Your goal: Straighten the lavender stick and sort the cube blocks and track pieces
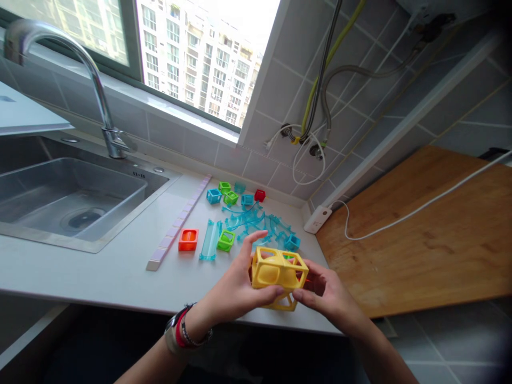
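Both hands [280, 290] clamp yellow cubes [279, 273] above white counter [100, 266] beside steel sink [60, 197].

A home kitchen, by the look of it: a steel sink [60, 200] with a curved tap [100, 96] sunk into the worktop's left end, grey wall tiles [280, 58] behind, a wooden board [432, 234] at the right end. Apartment blocks [200, 58] outside the window suggest a flat, probably several floors up.

head cam | looks forward-down | close over countertop [100, 266] edge
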The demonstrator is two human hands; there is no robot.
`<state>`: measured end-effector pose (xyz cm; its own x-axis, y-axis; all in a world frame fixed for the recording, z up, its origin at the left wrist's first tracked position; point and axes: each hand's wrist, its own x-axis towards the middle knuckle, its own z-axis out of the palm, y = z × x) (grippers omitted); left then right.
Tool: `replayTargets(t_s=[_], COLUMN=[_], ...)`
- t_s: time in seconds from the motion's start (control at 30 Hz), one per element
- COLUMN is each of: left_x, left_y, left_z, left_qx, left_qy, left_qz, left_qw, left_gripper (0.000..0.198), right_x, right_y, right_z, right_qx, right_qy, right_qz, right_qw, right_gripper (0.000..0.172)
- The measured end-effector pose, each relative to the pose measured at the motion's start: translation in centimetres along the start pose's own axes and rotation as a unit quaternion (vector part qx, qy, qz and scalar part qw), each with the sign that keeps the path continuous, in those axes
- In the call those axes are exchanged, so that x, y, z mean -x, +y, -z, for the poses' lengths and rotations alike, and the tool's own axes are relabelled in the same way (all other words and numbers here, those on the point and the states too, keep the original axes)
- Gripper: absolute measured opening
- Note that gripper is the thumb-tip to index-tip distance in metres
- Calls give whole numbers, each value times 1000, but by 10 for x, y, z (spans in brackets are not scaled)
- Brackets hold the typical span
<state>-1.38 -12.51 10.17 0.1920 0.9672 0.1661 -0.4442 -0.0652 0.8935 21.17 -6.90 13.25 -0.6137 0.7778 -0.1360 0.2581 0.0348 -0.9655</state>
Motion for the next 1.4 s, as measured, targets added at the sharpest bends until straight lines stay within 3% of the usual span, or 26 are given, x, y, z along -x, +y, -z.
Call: replayTargets(t_s=[0.1,0.2,0.37,0.5,0.73,0.9,0.97,1.07,1.17,1.27,1.33,1.4], left_x=[-6,-6,3,8,9,13,13,8,0,-10,-15,-17], left_y=[-6,-8,-7,-9,-11,-13,-12,-7,-1,2,0,-6], left_z=[2,0,-8,-13,-16,-16,-13,-8,-10,-13,-10,-1], left_qx=[17,4,-146,-252,-237,-252,-257,-259,-254,-209,-183,-199], left_qy=[17,-8,-38,-49,-54,-25,28,116,133,81,-9,-116], left_qz=[4,-5,-44,-92,-94,-86,-89,-88,-97,-97,-93,-95], left_qw=[1000,1000,988,962,965,963,962,955,953,970,979,969], left_gripper=[95,92,106,111,116,124,128,118,109,101,88,66], right_x=[-2,-1,10,19,18,2,-16,-59,-116,-178,-216,-250], right_y=[5,2,-22,-39,-54,-55,-52,-40,-21,3,21,38], right_z=[2,6,18,21,19,45,63,90,114,142,161,178], right_qx=[-1,42,241,357,386,374,322,196,172,272,324,352], right_qy=[55,102,29,-34,-60,-71,-26,96,238,292,271,237], right_qz=[21,60,129,166,156,138,131,96,92,109,74,27], right_qw=[998,992,961,919,907,914,937,971,951,911,903,905], right_gripper=[71,78,46,62,65,59,56,53,57,56,54,51])
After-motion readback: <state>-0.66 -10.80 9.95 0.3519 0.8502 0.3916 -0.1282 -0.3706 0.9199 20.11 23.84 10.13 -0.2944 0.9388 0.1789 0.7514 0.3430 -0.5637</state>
